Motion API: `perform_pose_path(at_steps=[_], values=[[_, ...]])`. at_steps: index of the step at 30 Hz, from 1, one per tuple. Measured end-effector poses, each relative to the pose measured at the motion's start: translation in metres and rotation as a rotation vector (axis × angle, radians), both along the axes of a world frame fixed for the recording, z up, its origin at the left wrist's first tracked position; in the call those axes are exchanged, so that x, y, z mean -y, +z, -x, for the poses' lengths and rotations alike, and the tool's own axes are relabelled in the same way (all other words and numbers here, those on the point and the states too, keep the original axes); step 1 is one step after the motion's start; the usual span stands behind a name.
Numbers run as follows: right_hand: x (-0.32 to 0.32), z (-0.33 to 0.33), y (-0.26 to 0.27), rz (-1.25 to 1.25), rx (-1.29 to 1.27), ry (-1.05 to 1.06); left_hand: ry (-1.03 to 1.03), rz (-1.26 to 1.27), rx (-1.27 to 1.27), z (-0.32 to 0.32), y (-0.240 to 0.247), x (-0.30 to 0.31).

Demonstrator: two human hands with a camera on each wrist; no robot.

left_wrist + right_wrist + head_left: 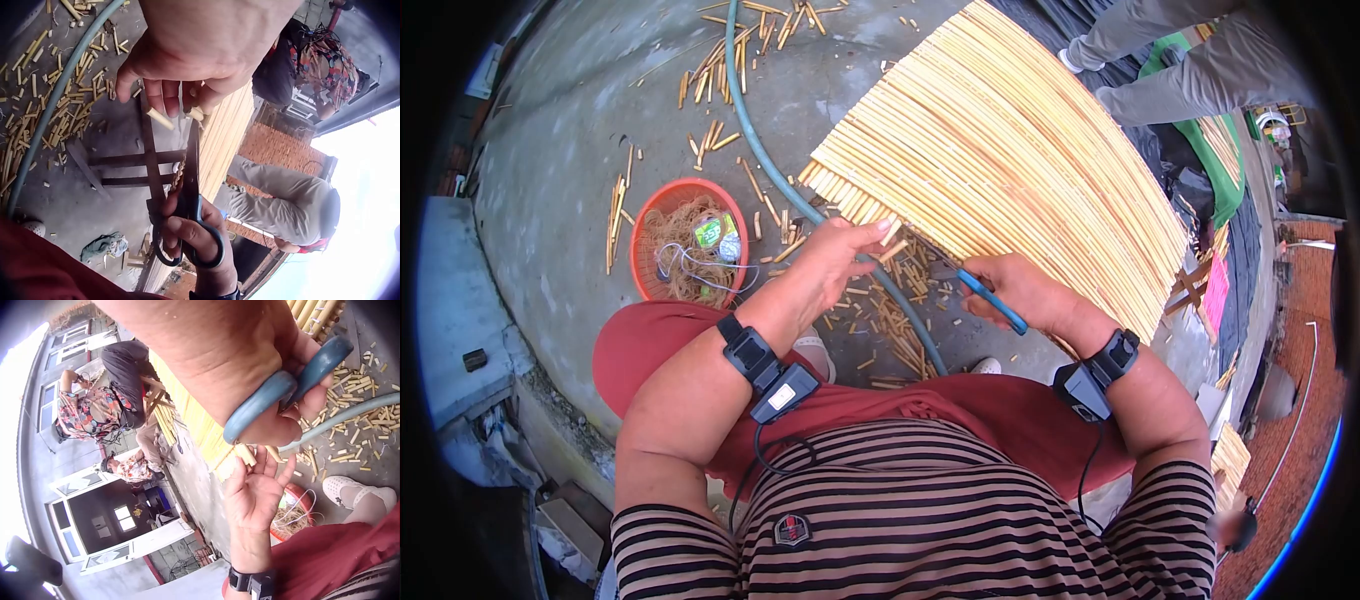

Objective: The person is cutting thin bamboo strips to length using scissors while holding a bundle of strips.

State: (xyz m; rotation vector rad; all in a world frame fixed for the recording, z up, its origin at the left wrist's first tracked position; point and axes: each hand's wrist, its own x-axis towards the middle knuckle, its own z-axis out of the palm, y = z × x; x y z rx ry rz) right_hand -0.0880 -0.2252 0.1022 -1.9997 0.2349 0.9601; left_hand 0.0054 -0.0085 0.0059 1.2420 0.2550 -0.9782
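A large mat of pale reed stalks (1000, 150) stretches out ahead, its nearer edge lined with stalk ends. My left hand (845, 262) is at that edge, palm turned up, thumb and fingers pinching a reed end (195, 114). Close by its fingertips is a short reed piece (160, 119). In my right hand (1015, 288) I grip scissors (992, 300) with blue handles, fingers through the loops. The blades (194, 162) point toward the left fingertips and lie along the mat's edge; the head view hides most of them.
Cut reed pieces (900, 310) litter the concrete below. A green hose (750, 130) curves across the floor. An orange basket (640, 250) of twine stands left. Another person's grey-trousered legs (1200, 80) are beyond the mat; a wooden stand (125, 159) is underneath.
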Motion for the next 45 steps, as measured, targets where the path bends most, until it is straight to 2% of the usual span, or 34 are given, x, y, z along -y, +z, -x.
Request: perform_pose_path(at_steps=[2,5,8,11,14,17,20,23,45], values=[[0.007,-0.003,-0.002,-0.124,-0.099,-0.045,-0.055,0.016,0.035,-0.002,0.003,-0.002],[0.010,-0.011,0.008,-0.151,-0.191,-0.001,-0.077,0.059,0.038,-0.002,0.004,-0.004],[0.006,-0.017,0.020,-0.013,-0.184,0.078,-0.081,0.043,0.050,-0.002,0.006,-0.004],[-0.005,-0.011,0.024,0.464,0.296,0.471,-0.066,0.056,0.057,-0.001,0.006,-0.004],[-0.007,-0.010,0.032,0.036,-0.170,0.049,-0.044,0.101,0.039,0.000,0.002,-0.004],[0.006,-0.003,0.036,-0.389,-0.376,-0.172,0.004,0.115,0.013,0.001,0.001,-0.003],[0.005,0.001,0.026,-0.211,-0.187,-0.079,0.014,0.143,-0.014,0.001,0.000,-0.002],[0.006,-0.003,0.019,-0.166,-0.187,-0.010,0.016,0.148,-0.008,0.001,0.001,-0.002],[0.010,-0.010,0.004,-0.175,-0.155,-0.012,0.014,0.166,-0.040,-0.001,0.000,-0.002]])
